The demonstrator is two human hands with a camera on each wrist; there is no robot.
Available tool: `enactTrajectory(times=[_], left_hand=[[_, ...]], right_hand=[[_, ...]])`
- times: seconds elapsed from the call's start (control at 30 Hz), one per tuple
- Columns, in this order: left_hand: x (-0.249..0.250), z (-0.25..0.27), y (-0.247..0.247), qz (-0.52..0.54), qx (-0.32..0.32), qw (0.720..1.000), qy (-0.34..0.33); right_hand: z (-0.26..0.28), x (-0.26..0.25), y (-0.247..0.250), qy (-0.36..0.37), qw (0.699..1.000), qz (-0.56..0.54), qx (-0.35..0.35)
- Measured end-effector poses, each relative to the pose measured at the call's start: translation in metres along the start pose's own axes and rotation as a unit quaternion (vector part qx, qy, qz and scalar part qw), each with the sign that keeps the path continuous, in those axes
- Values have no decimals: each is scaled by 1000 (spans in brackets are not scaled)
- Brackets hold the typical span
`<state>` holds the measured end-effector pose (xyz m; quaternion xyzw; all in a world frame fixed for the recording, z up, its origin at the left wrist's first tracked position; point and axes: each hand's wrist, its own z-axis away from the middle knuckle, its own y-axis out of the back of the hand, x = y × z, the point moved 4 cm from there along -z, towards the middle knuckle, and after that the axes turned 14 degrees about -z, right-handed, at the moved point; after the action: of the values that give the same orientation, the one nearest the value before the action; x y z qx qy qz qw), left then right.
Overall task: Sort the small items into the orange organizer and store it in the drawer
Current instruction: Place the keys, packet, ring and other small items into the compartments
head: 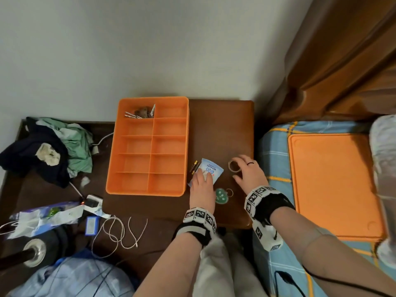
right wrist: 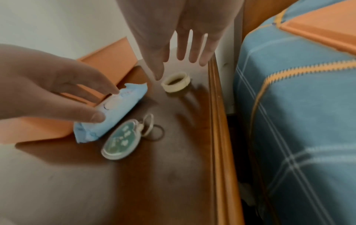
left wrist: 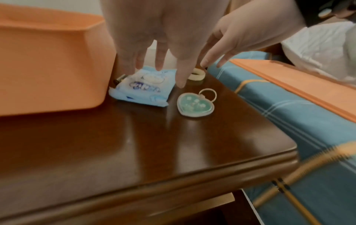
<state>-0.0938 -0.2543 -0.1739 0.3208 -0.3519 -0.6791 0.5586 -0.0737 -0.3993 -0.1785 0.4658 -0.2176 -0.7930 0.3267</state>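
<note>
The orange organizer (head: pixel 147 192) (left wrist: pixel 48 60) stands on the left half of the brown nightstand (head: pixel 222 129); its far left compartment holds metal bits and a brown object (head: pixel 139 113). My left hand (head: pixel 202 174) (left wrist: pixel 159 73) (right wrist: pixel 104 105) reaches down with straight fingers touching a light blue tissue pack (head: pixel 214 169) (left wrist: pixel 142 91) (right wrist: pixel 131 94). Two batteries (head: pixel 194 167) (left wrist: pixel 120 78) lie between pack and organizer. My right hand (head: pixel 237 168) (right wrist: pixel 179 67) hovers, fingers spread, over a cream tape ring (head: pixel 234 166) (left wrist: pixel 196 74) (right wrist: pixel 176 82). A green heart keychain (head: pixel 221 196) (left wrist: pixel 194 105) (right wrist: pixel 121 141) lies nearer me.
An orange lid (head: pixel 334 185) lies on the blue plaid bed (head: pixel 276 168) right of the nightstand. To the left, a lower dark surface carries a clothes pile (head: pixel 51 146), white cables (head: pixel 120 232) and packaging (head: pixel 42 217). A wall runs behind.
</note>
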Motion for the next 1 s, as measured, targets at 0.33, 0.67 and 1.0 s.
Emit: enactTrajectory(times=[0.33,0.67,1.0], left_hand=[[-6,-12,-21,54,65,994,66],[-5,-12,-15,47,126,989,68],[-2,-14,-14,135,110,983,61]], right_hand=[[-13,16,-14,12,999,39,7],[-16,4,-26,25,1000,2,-5],[-18,0,-20,30,999,-33,7]])
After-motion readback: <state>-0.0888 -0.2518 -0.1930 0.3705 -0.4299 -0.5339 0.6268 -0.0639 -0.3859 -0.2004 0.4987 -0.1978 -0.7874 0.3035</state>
